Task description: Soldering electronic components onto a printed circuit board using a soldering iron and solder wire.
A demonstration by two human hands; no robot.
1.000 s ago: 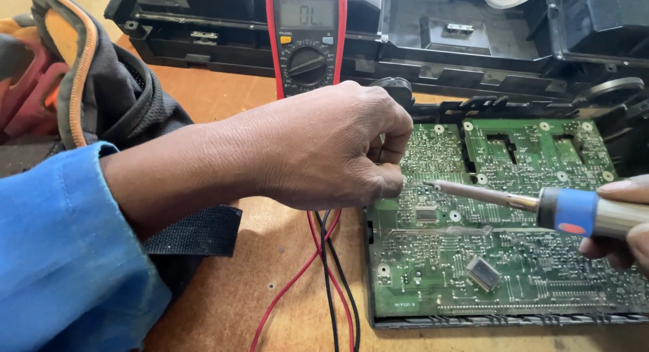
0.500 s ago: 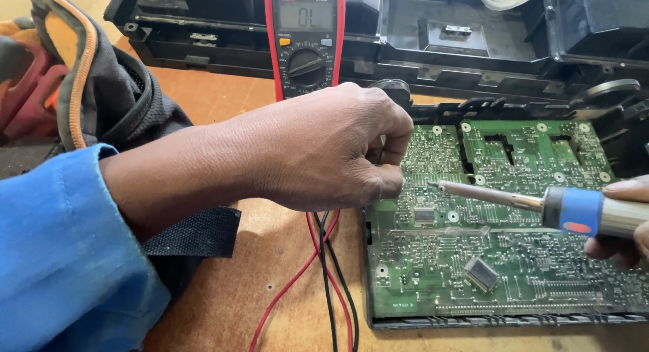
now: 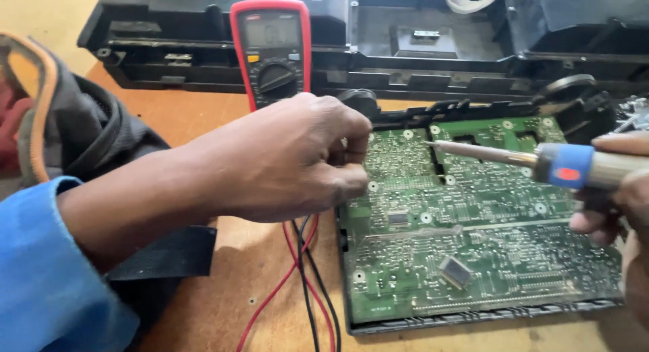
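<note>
On the green circuit board [image 3: 473, 223], the left hand [image 3: 297, 159] pinches something too small to identify at its left edge, while the right hand [image 3: 618, 196] grips a soldering iron [image 3: 534, 161], tip poised above the board's upper middle, apparently not yet touching.

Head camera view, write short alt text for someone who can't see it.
A right hand holds a soldering iron with its tip over a green circuit board, while the left hand rests at the board's edge. A red multimeter stands behind.

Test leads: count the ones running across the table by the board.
3 at least: two red test leads and one black test lead, running from under the left hand down the table beside the circuit board. The hand may hide more.
</note>
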